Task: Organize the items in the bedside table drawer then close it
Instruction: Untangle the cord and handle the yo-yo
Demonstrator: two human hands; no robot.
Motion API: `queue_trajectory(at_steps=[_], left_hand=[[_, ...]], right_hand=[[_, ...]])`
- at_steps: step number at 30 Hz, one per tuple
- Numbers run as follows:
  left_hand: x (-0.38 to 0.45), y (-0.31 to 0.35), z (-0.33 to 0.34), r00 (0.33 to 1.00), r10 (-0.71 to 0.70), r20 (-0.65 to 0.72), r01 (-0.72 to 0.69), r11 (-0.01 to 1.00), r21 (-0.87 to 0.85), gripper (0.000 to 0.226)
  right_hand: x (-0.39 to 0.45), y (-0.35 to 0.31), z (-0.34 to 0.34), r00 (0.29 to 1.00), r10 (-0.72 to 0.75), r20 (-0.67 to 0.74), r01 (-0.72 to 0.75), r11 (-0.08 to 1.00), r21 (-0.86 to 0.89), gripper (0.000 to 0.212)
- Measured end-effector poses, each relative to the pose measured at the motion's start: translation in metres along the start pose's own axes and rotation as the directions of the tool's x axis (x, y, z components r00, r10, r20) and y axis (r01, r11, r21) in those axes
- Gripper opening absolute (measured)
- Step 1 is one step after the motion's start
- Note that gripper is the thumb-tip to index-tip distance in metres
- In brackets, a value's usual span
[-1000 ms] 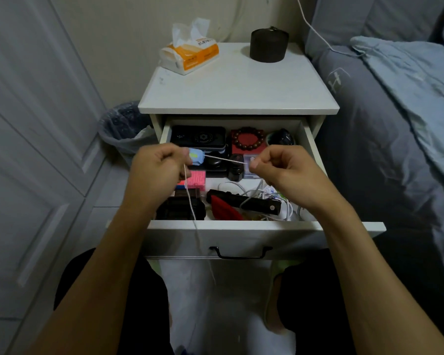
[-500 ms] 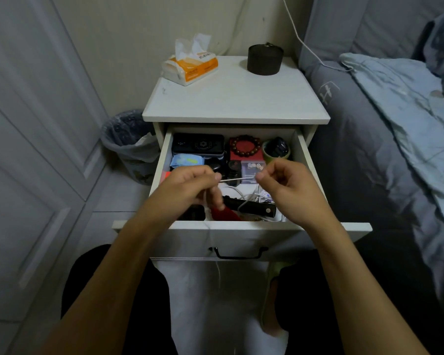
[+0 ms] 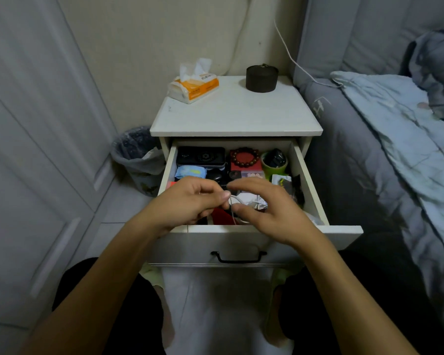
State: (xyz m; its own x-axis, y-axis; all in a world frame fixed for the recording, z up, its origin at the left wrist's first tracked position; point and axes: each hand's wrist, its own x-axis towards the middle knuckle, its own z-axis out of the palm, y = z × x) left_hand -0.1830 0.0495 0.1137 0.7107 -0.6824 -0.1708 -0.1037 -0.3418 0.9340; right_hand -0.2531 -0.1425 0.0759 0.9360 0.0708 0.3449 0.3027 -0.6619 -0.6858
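Observation:
The white bedside table's drawer [image 3: 251,243] stands pulled out, with a black handle [image 3: 238,258] on its front. Over its middle, my left hand [image 3: 190,201] pinches a thin white cable [image 3: 234,203] that loops between both hands. My right hand [image 3: 264,208] is beside it, fingers spread and lightly curved round the loop, thumb under the cable. Inside lie a black case [image 3: 201,156], a brown bead bracelet [image 3: 244,157] on a red box, a green cup [image 3: 274,162] holding a black item, a blue packet [image 3: 190,172] and a red item [image 3: 221,216].
On the table top [image 3: 236,116] sit an orange tissue pack [image 3: 194,83] and a dark round container [image 3: 262,75]. A lined waste bin [image 3: 136,155] stands on the left, a grey wardrobe door [image 3: 36,149] beyond it, and a bed [image 3: 395,149] on the right.
My hands have come together and dropped lower over the drawer. The cable, stretched straight between them before, is now gathered into a small loop, and my right hand's fingers have opened out.

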Motion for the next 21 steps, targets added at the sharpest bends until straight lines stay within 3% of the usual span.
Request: queue_trajectory(at_steps=[6,8,11,13,15,18,21], left_hand=[[0.002,0.004,-0.008,0.999,-0.045,-0.003,0.045,0.992,0.118,0.027],[0.0,0.003,-0.01,0.998,-0.067,-0.017,0.068,0.992,0.11,0.028],[-0.004,-0.002,-0.015,0.995,-0.062,-0.073,0.066,0.997,0.05,0.028],[-0.008,-0.006,-0.016,0.991,-0.042,-0.129,0.042,0.999,0.0,0.029],[-0.008,-0.006,-0.012,0.988,-0.03,-0.153,0.029,1.0,-0.01,0.026],[-0.005,-0.002,-0.003,0.993,-0.009,-0.118,0.014,0.999,0.038,0.026],[-0.002,0.001,0.001,0.995,-0.018,-0.095,0.022,0.999,0.036,0.026]], right_hand=[[0.011,-0.003,0.009,0.999,0.052,-0.013,-0.051,0.995,0.083,0.007],[0.014,-0.001,0.009,0.984,0.123,-0.127,-0.115,0.991,0.072,0.007],[0.018,0.011,0.0,0.889,0.314,-0.334,-0.33,0.944,0.009,0.011],[0.019,0.019,-0.006,0.878,0.358,-0.317,-0.392,0.919,-0.049,0.01],[0.017,0.018,-0.006,0.933,0.296,-0.206,-0.321,0.942,-0.099,0.025],[0.016,0.003,0.003,0.998,0.038,-0.053,-0.043,0.996,-0.081,0.044],[0.015,-0.004,0.014,0.991,-0.136,-0.01,0.135,0.99,-0.04,0.017]])
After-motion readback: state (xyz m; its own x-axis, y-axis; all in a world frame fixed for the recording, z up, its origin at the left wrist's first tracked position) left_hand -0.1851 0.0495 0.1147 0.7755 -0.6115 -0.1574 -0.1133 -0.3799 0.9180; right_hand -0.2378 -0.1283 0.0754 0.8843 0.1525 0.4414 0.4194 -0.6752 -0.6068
